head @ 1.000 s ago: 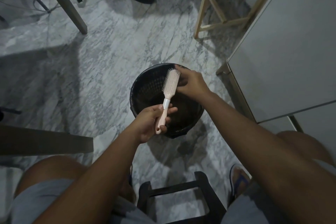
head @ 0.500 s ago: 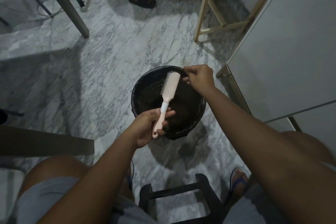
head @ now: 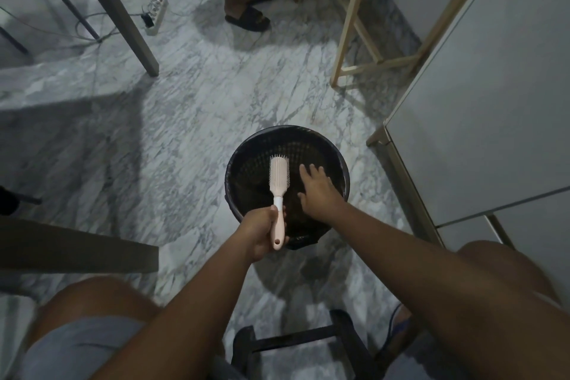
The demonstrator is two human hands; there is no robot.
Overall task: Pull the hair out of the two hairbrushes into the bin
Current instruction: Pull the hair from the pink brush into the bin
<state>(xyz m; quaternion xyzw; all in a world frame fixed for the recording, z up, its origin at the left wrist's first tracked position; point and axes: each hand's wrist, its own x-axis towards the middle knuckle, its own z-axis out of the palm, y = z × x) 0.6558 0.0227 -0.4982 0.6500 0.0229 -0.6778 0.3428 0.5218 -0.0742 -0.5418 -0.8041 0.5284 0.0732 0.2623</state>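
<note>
Head view: gripping the hairbrush [head: 279,177] by its smooth pink-and-white handle in the left hand [head: 260,233], fingers curled round it, holding the oblong bristled head over the bin [head: 343,170], probably so loosened hair drops straight in. Hovering the right hand [head: 317,191] just right of the hairbrush, fingers spread, pinching nothing visible, above the bin's mouth. Sitting round and black on the veined marble floor [head: 185,133], showing a perforated wall. Not showing any second hairbrush.
</note>
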